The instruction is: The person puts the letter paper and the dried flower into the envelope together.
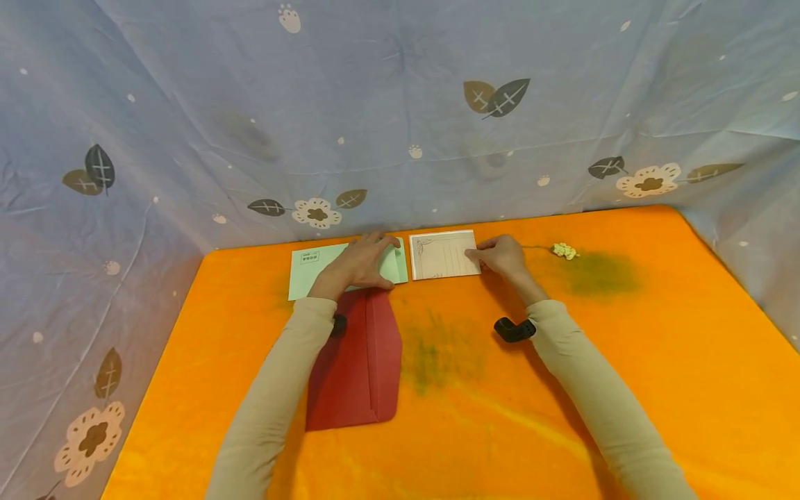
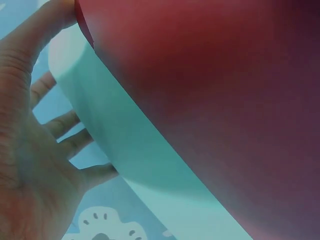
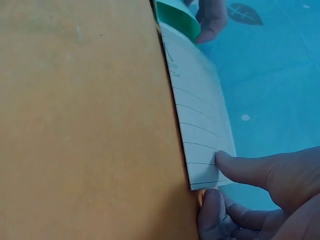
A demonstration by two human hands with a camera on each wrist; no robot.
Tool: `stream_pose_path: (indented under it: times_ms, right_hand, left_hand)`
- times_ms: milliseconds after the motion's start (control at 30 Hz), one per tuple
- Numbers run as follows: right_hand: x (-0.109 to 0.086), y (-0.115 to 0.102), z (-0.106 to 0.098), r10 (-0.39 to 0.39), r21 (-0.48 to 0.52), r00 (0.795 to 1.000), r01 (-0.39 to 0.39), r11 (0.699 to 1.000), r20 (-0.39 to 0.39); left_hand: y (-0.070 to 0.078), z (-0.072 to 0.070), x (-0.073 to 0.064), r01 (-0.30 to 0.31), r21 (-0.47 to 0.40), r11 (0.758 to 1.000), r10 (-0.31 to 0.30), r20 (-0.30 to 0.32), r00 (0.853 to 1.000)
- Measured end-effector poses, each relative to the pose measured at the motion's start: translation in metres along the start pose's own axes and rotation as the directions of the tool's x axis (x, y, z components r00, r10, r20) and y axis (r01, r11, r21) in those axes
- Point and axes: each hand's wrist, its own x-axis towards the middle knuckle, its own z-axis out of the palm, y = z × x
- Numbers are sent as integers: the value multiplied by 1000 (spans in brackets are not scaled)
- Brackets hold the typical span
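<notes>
My left hand [image 1: 364,262] spans the right part of a pale green envelope [image 1: 309,278] lying at the back of the table. Its thumb is at the near edge and its fingers are at the far edge. In the right wrist view the mouth of this green envelope [image 3: 176,20] bows open toward the cards. A thin stack of lined cream cards [image 1: 442,257] lies just right of that mouth; my right hand [image 1: 502,255] pinches its right end between thumb and fingers. A red envelope [image 1: 350,368] lies below the left hand, its flap out to the right.
A small pale yellow flower [image 1: 565,251] on a thin stem lies right of the right hand. The orange tabletop [image 1: 475,430] meets a blue patterned cloth [image 1: 400,111] hanging behind and at the sides.
</notes>
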Motion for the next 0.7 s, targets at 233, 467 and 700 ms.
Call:
stream_pose_path:
  times_ms: [233,467,700]
  right_hand:
    - [-1,-2,-1,-16,-4,1000,16,1000,1]
    - [-2,-10,-3,22,194,997,-36,980,76]
    - [1,-11,-8,41,316,996,-66,946,83]
  left_hand:
    - [1,-1,0,5,-5,1000,-5,6,1000]
    - [0,0,0,1,7,1000,-1,-7,1000]
    - [1,1,-1,5,3,1000,-5,-13,1000]
